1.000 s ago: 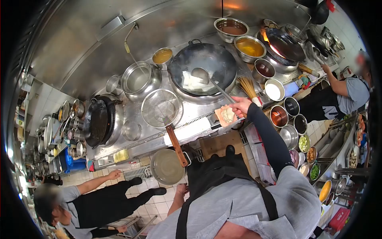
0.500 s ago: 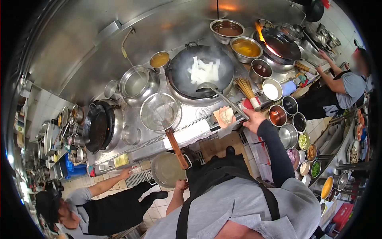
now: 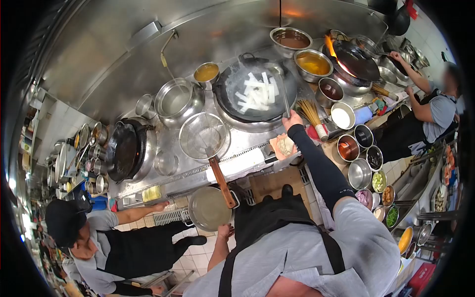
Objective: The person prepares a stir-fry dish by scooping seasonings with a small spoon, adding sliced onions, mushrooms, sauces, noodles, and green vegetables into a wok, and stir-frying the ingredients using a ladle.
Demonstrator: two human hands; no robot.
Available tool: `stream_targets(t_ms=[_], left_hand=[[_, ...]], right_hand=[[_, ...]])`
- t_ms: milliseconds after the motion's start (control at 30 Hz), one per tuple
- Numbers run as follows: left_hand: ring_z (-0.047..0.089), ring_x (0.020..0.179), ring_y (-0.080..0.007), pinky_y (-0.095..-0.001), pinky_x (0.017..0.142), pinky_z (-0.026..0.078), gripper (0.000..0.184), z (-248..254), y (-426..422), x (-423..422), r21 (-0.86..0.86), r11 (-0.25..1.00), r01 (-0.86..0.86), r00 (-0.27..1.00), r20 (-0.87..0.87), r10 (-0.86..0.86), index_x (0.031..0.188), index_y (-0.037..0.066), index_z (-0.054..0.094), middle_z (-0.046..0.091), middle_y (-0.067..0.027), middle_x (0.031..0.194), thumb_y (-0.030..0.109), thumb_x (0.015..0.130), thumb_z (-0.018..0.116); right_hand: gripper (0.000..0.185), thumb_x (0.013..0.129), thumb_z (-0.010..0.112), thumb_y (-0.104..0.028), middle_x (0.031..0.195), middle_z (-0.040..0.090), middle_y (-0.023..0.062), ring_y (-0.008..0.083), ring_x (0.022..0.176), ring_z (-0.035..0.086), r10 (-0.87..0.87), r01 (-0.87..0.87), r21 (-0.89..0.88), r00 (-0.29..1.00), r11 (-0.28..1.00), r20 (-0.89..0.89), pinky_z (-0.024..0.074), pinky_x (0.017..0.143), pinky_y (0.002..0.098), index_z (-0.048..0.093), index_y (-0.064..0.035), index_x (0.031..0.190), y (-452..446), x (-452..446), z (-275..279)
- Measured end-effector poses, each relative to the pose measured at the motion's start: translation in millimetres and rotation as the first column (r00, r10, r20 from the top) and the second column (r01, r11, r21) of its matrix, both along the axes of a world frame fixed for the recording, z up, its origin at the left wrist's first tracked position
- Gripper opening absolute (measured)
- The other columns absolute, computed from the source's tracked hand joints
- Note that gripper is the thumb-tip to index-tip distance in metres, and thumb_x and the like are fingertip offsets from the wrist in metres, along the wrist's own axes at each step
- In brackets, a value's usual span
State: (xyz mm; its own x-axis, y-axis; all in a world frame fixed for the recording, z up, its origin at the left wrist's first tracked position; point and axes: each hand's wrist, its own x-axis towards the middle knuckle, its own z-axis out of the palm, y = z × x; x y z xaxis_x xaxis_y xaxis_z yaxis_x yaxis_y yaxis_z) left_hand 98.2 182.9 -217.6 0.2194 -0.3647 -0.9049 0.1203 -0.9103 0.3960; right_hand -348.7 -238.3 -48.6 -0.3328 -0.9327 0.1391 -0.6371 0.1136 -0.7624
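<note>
My right hand (image 3: 293,120) is closed round the handle of a metal ladle (image 3: 285,96). The ladle reaches into the far right side of a large steaming wok (image 3: 225,99), its bowl blurred by steam. Long white strips (image 3: 258,93) lie in a loose pile in the wok. Low in the view, my left hand (image 3: 225,231) has curled fingers at the near rim of a wide metal pot (image 3: 209,210); what they grip is hidden. A wooden-handled mesh strainer (image 3: 204,137) rests on the stove, its handle reaching over that pot.
A bamboo brush (image 3: 310,116) and a folded cloth (image 3: 283,146) lie right of the wok. Flames rise beside another wok (image 3: 354,59), near a co-worker (image 3: 420,111). A second co-worker (image 3: 133,252) is at left. Ingredient containers (image 3: 358,173) line the right.
My right hand has moved the ladle from the wok's near rim to its far right side. The white strips lie more spread out. The left co-worker has shifted; the right one's arm is higher.
</note>
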Motion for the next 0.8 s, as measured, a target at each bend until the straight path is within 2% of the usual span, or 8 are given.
stream_targets(t_ms=[33, 133, 233, 267, 367, 500, 633, 800], left_hand=[[0.066, 0.079, -0.024, -0.0402, 0.068, 0.054, 0.029, -2.0, 6.7, -0.5, 0.009, 1.0, -0.009, 1.0, 0.01, 0.009, 0.12, 0.001, 0.062, 0.066, -0.0105, 0.094, 0.017, 0.097, 0.054], [0.064, 0.076, -0.0222, -0.0406, 0.066, 0.054, 0.021, -0.6, 29.2, -1.8, 0.032, 0.994, 0.109, 0.994, -0.007, -0.109, 0.11, 0.004, 0.066, 0.066, -0.0081, 0.088, 0.017, 0.097, 0.056], [0.064, 0.074, -0.0207, -0.0414, 0.064, 0.053, 0.02, 8.5, 46.9, -3.2, 0.0, 0.828, 0.561, 0.827, 0.055, -0.56, 0.103, 0.005, 0.069, 0.066, -0.0074, 0.084, 0.019, 0.095, 0.057], [0.063, 0.072, -0.0203, -0.0419, 0.063, 0.052, 0.02, 2.2, 55.8, 0.1, 0.032, 0.784, 0.62, 0.784, 0.025, -0.621, 0.101, 0.005, 0.07, 0.066, -0.0074, 0.083, 0.02, 0.095, 0.058], [0.064, 0.073, -0.0213, -0.0406, 0.065, 0.053, 0.02, -16.5, 62.0, 8.1, 0.041, 0.777, 0.628, 0.778, -0.003, -0.628, 0.102, 0.004, 0.068, 0.066, -0.0085, 0.084, 0.019, 0.094, 0.057], [0.065, 0.074, -0.0226, -0.0388, 0.067, 0.055, 0.02, -38.9, 38.2, 11.2, 0.035, 0.971, 0.237, 0.971, -0.05, -0.235, 0.103, 0.003, 0.066, 0.066, -0.0099, 0.084, 0.017, 0.094, 0.056], [0.066, 0.078, -0.0229, -0.0377, 0.07, 0.056, 0.022, -17.2, -8.9, 5.3, -0.068, 0.996, -0.063, 0.998, -0.002, 0.063, 0.107, 0.0, 0.063, 0.066, -0.0115, 0.087, 0.016, 0.094, 0.054], [0.067, 0.082, -0.0237, -0.0365, 0.072, 0.057, 0.021, 3.4, -53.5, 3.7, -0.159, 0.982, -0.105, 0.994, -0.05, 0.099, 0.11, -0.001, 0.059, 0.067, -0.0125, 0.094, 0.013, 0.095, 0.052]], right_hand=[[0.04, 0.085, 0.071, -0.018, 0.093, 0.072, 0.0205, 0.03, 0.081, 0.071, -0.022, 0.022, -0.006, 1.0, 1.0, 0.0, 0.0559, 0.076, 0.0432, 0.062, 0.0032, 0.117, 0.9, 3.2, 1.7], [0.026, 0.092, 0.066, -0.018, 0.077, 0.064, 0.0114, 0.0196, 0.059, 0.062, -0.049, -0.092, 0.282, 0.889, 0.955, 0.455, 0.0512, 0.054, 0.0385, 0.059, -0.0011, 0.111, 11.4, 8.4, 5.0], [0.014, 0.094, 0.063, -0.015, 0.069, 0.056, 0.0034, 0.0142, 0.049, 0.05, -0.17, -0.391, 0.257, 0.244, 0.884, 0.955, 0.0399, 0.041, 0.0343, 0.055, -0.0051, 0.1, 31.3, 12.4, 21.6], [0.009, 0.099, 0.059, -0.013, 0.067, 0.048, -0.0023, 0.0082, 0.047, 0.039, -0.229, -0.434, 0.282, 0.172, 0.856, 0.958, 0.031, 0.039, 0.0275, 0.051, -0.0093, 0.1, 38.8, 16.0, 33.8], [0.011, 0.102, 0.057, -0.016, 0.069, 0.048, -0.0009, 0.0055, 0.048, 0.041, -0.408, -0.568, 0.236, -0.196, 0.789, 0.892, 0.0321, 0.039, 0.0226, 0.051, -0.007, 0.101, 50.9, 10.5, 50.2], [0.024, 0.104, 0.055, -0.017, 0.071, 0.048, 0.0006, 0.0054, 0.049, 0.045, -0.46, -0.552, 0.093, -0.578, 0.829, 0.674, 0.0392, 0.039, 0.0195, 0.051, 0.0054, 0.112, 68.6, -1.2, 61.4], [0.024, 0.104, 0.055, -0.016, 0.072, 0.051, 0.0013, 0.0055, 0.049, 0.046, -0.434, -0.536, 0.061, -0.606, 0.842, 0.666, 0.0393, 0.04, 0.0197, 0.053, 0.0071, 0.111, 89.3, -5.1, 69.7], [0.014, 0.102, 0.056, -0.015, 0.07, 0.051, 0.0, 0.0048, 0.048, 0.045, -0.331, -0.533, 0.15, -0.262, 0.833, 0.907, 0.0363, 0.039, 0.0214, 0.055, -0.0008, 0.103, 89.4, -12.6, 88.7]])
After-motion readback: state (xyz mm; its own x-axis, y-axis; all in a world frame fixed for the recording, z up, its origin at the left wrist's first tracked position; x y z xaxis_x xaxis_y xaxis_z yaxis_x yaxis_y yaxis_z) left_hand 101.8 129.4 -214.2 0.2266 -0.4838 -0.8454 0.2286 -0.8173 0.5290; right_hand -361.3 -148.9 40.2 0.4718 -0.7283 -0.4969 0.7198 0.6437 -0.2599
